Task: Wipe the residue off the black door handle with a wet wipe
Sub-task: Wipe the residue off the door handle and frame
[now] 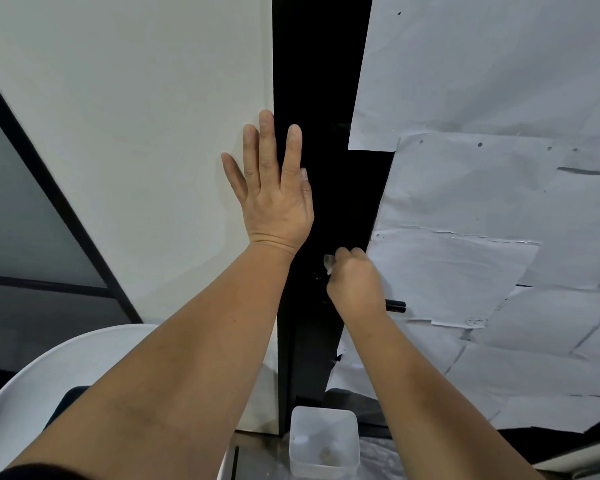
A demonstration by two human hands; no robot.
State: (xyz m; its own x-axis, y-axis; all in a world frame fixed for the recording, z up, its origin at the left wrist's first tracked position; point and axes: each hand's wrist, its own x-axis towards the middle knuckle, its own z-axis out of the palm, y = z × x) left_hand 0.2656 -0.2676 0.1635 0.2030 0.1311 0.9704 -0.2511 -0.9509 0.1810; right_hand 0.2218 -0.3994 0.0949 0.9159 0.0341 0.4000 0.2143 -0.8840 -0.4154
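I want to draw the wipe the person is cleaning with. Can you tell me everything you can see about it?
Only a little of the small whitish wet wipe shows. It looks pale, thin and a bit see-through, bunched into a crumpled wad. It pokes out on the left side of the right hand, whose curled fingers pinch it. It sits against the black door frame, just above the black door handle. The rest of it is hidden inside the hand.
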